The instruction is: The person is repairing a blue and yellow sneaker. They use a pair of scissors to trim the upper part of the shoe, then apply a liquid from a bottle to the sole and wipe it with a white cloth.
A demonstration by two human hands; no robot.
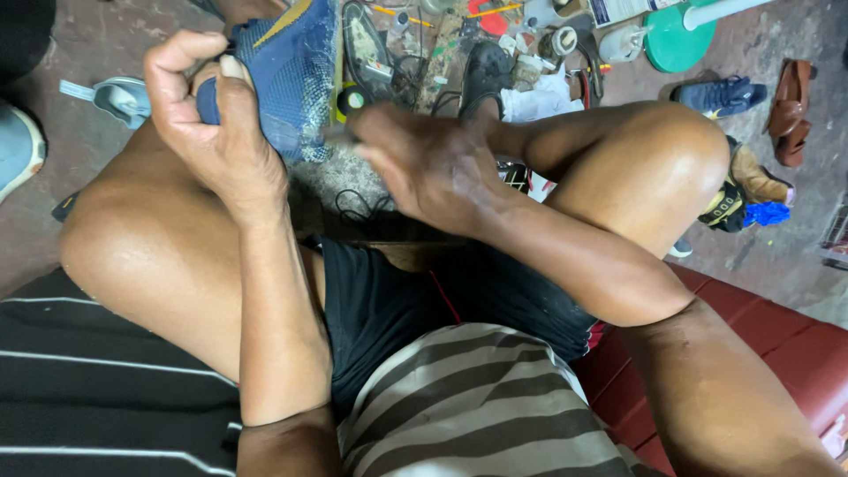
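Your left hand (208, 115) is clamped on the blue shoe (287, 75), fingers curled round its near end and thumb pressed on top. The shoe runs up and away from that fist, its long axis tilting a little to the right, with its mesh side facing your right hand (424, 163). That hand sits just right of the shoe's lower edge, fingers bunched together and blurred; you cannot tell what they pinch, if anything. Your knees fence both hands in. Beyond the shoe, the floor is crowded with tools (495, 40) and other shoes (724, 93).
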